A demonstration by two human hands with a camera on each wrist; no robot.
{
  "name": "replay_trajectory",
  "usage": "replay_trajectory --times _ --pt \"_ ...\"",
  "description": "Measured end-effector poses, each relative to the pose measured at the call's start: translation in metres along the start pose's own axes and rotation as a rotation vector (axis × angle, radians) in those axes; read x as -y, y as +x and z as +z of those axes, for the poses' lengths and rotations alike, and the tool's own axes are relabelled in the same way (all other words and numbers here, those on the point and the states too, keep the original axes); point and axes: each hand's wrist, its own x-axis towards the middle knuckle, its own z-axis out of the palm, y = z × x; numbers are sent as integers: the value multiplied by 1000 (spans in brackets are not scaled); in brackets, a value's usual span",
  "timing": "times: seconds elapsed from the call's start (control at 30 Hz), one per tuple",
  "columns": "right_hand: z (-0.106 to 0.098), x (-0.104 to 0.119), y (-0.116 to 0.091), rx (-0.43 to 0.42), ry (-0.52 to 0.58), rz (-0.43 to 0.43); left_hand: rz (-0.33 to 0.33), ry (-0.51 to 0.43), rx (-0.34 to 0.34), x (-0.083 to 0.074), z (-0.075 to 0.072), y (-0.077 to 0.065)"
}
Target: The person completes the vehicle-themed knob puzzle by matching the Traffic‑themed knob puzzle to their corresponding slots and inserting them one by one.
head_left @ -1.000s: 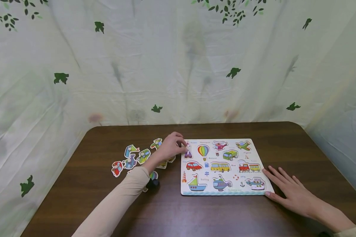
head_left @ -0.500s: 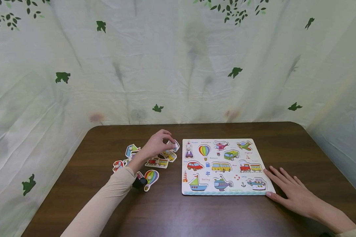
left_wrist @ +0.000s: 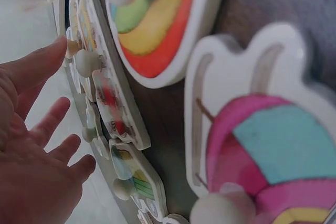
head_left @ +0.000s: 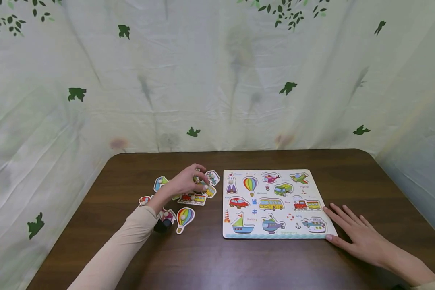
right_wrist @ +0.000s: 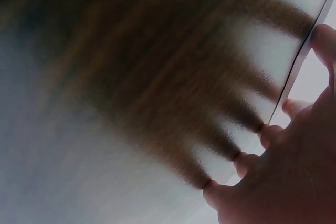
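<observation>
My left hand (head_left: 183, 181) hovers palm-down over loose wooden puzzle pieces with knobs, fingers spread and loosely bent. Its thumb and index finger stand apart above the bus piece (head_left: 211, 191); in the left wrist view the thumb tip overlaps a knob. The train piece (left_wrist: 113, 103) lies under the hand, with the balloon piece (head_left: 185, 219) and pink helicopter piece (left_wrist: 278, 145) nearer the wrist. To the right lies a white puzzle board (head_left: 246, 237) with vehicle pictures; a rocket piece (head_left: 231, 184) sits at its upper-left corner. My right hand (head_left: 362, 241) rests with straight fingers against the board's right edge.
A white piece (head_left: 212, 177) lies at the pile's far right, the sailboat piece (head_left: 160, 183) and red car piece (head_left: 144, 200) at its left. The brown table (head_left: 275, 266) ends at a leaf-patterned curtain (head_left: 217, 80) behind.
My left hand has left the rocket at the board's upper-left corner and moved left over the loose pieces, then lower towards the bus piece. The right hand has stayed still.
</observation>
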Motion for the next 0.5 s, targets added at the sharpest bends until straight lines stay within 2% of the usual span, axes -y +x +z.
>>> replay_trajectory --times 0.5 --pt "0 -1 -1 3 13 5 -23 5 -23 5 8 1"
